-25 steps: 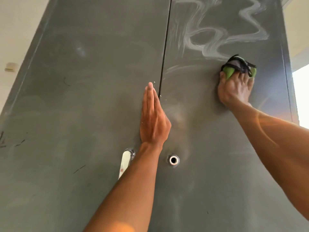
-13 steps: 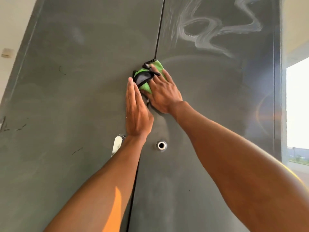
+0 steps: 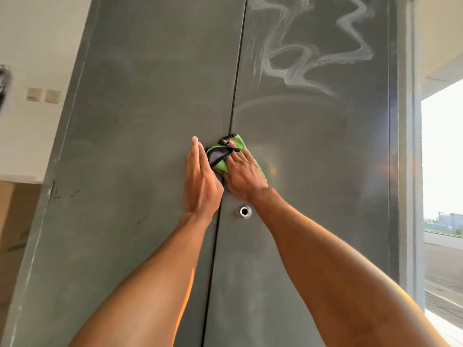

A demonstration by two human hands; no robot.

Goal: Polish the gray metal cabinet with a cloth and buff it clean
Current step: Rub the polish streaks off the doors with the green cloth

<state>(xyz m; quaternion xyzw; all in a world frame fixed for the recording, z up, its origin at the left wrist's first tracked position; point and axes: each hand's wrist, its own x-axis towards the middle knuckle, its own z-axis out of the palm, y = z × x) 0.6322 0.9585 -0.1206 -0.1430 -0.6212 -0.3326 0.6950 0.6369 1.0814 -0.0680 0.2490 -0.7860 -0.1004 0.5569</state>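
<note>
Cabinet (image 3: 150, 121) is carrying a cloth (image 3: 239, 144) across its centre seam; white smears (image 3: 300, 68) are sitting high on the right door, lock hole (image 3: 244, 211) lower down.

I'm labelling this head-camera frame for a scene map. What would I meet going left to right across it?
wall switches → left cabinet door → left hand → right hand → right cabinet door → bright opening
</note>
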